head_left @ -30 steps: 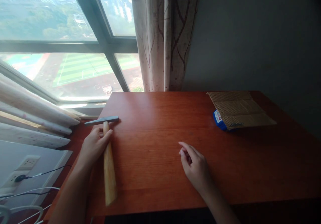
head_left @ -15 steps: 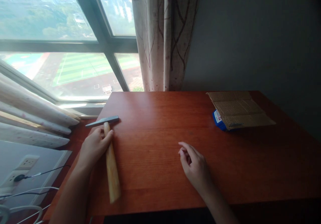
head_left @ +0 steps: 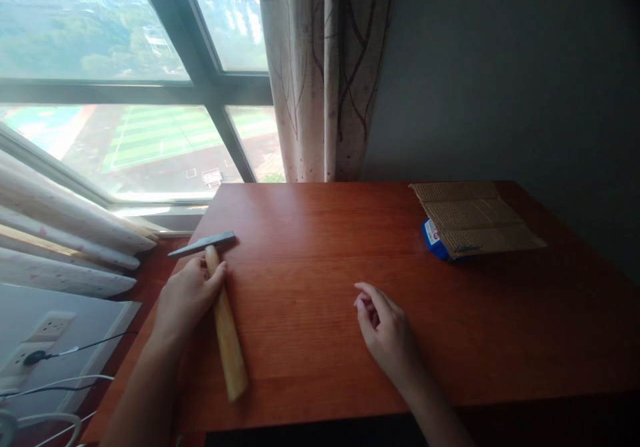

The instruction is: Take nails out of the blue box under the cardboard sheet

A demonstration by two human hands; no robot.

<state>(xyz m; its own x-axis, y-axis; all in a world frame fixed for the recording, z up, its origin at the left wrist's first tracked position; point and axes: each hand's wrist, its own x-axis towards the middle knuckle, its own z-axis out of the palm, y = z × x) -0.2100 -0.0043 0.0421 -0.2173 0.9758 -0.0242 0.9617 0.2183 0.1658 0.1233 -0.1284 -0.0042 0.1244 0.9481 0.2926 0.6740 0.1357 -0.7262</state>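
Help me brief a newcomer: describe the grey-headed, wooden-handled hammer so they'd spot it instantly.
Find the reddish wooden table beside the bright window. Near its left edge, the bare left hand holds the hammer by its pale wooden handle. Unlike the brown corrugated cardboard on the right, it is T-shaped with a grey metal head.

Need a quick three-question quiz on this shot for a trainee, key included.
1. Where does the left hand grip the hammer?
A) at the handle's free end
B) on the handle near the head
C) nowhere

2. True or false: the cardboard lies over part of the blue object.

3. Fill in: the ... hand is nearer the cardboard.

Key: 1. B; 2. True; 3. right hand
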